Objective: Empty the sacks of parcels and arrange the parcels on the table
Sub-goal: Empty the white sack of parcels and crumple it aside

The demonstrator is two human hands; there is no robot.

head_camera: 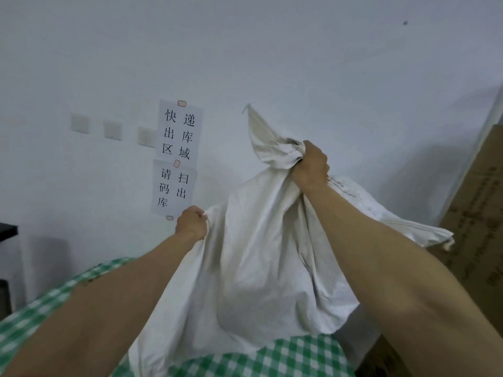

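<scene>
Two hands: both of mine are on the sack [258,254], bare forearms reaching in from the bottom of my feed.
Right hand [311,164]: at the top of the sack, fingers wrapped tight round the bunched neck; a loose flap of cloth sticks up past it.
Left hand [191,223]: at the sack's upper left edge, lower than the right, fingers curled and pinching a fold of the fabric.
Sack: white woven cloth, held upright and bulging, its lower end lying on the table [299,357].
Table: under the sack, covered in green-and-white check.
Contents: hidden inside the sack; I cannot tell what it holds.
Paper notices [178,156]: two sheets with black characters, taped to the white wall left of the sack.
Wall switches [113,130]: three pale plates, further left of the sack than the notices.
Cardboard boxes [479,213]: brown, right of the sack and behind it.
</scene>
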